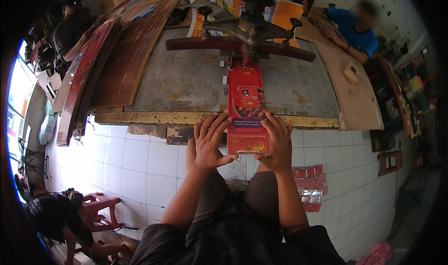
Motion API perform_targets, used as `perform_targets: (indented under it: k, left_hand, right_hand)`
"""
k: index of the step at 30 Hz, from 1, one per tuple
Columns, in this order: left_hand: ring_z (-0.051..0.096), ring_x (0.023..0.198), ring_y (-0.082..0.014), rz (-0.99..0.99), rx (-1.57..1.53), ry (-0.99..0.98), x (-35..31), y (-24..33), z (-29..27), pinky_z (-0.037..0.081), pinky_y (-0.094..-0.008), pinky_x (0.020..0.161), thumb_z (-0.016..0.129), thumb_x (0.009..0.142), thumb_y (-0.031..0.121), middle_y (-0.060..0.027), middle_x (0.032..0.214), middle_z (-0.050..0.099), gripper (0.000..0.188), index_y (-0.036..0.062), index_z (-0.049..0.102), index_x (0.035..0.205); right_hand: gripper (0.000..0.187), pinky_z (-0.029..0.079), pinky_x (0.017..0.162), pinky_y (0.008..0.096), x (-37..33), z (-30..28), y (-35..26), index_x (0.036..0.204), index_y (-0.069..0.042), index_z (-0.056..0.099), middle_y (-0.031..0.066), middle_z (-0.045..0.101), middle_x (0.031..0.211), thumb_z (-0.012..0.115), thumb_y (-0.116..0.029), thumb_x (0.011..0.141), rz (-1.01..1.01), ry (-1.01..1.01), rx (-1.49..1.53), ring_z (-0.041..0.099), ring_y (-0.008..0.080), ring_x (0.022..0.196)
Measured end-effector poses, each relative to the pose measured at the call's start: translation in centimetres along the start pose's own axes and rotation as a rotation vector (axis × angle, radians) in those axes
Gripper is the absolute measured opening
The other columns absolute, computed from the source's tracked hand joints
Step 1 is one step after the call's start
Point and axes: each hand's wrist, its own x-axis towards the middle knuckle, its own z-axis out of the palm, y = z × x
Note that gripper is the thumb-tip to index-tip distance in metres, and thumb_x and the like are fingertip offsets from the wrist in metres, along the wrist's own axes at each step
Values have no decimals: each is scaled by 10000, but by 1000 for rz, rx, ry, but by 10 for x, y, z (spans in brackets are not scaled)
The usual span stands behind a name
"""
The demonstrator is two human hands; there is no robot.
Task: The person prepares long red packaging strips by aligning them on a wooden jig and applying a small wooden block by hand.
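A long red printed card strip (248,104) lies lengthwise on the grey metal worktable (182,90). Its near end juts past the table's front edge over my lap. My left hand (212,143) holds its left side, with the fingers along that edge and the thumb by the near left corner. Across from it, my right hand (277,143) holds the right side, fingertips at the edge and thumb by the near right corner. The far end of the strip reaches beneath a dark metal press head (252,34) with a wide curved crossbar. Whether several strips are stacked I cannot tell.
Brown boards (133,62) lie on the left, and colourful printed sheets (219,3) behind the press. A wooden block (351,72) rests on the right board. Red printed pieces (310,188) lie on the tiled floor, right of my legs. Other people work left and right; a red stool (100,212) stands lower left.
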Motion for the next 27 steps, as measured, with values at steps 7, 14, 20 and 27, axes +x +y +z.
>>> perform_targets:
  k: [7,14,20,27]
  left_hand:
    - [491,1483,-343,-1,0,-6,-1,1,0,230,-517,1256,510,876,906,-96,1596,590,1026,93,613,1493]
    - [488,1480,-346,-27,-21,-4,1,5,1,190,-521,1266,423,905,921,-130,1564,613,1038,66,631,1457]
    - [474,1497,-347,-8,9,-27,0,2,1,226,-540,1254,532,869,900,-99,1608,576,1019,86,618,1475]
    - [519,1457,-347,19,42,40,1,3,6,228,-519,1248,358,939,916,-124,1553,627,1027,63,642,1435]
  right_hand:
    - [1086,186,1268,678,-1,0,1,1514,-112,557,121,476,1662,467,-968,852,-11,5,-15,420,370,1552]
    - [1098,145,1276,672,0,-2,0,1507,-95,554,141,484,1653,418,-979,869,-4,-11,6,411,392,1548]
    - [1098,175,1262,684,1,-6,-2,1498,-94,559,129,490,1645,415,-983,870,0,-8,11,413,385,1547]
    - [978,242,1233,710,1,-9,-2,1547,-150,543,101,478,1672,612,-860,879,-23,16,36,428,365,1549]
